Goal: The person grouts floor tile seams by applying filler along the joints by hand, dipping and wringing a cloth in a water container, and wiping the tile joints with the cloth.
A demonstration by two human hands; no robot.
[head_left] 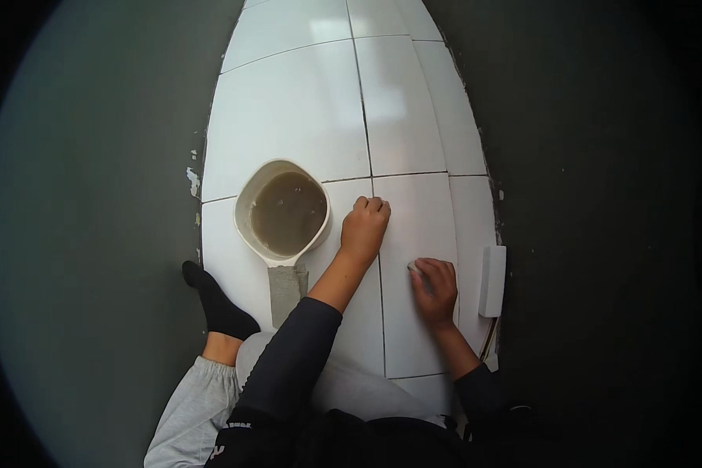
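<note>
My left hand [364, 232] rests with curled fingers at the joint between two white floor tiles [288, 109]. Whatever its fingertips may hold is hidden beneath them. To the right and nearer my body, my right hand [437, 292] is closed around a small pale lump [414, 267], just above or on a tile; I cannot tell if it touches. Left of my left hand stands a cream plastic dipper [242, 204] holding murky grey-brown water [288, 212], its handle toward me. A grey, rough-looking flat piece [287, 295] lies by the handle.
A white oblong block [492, 281] sits at the tiles' right edge. Dark grey floor [109, 195] borders the tiles on both sides, with white flakes [193, 181] along the left border. My black-socked foot [220, 304] is at the left edge.
</note>
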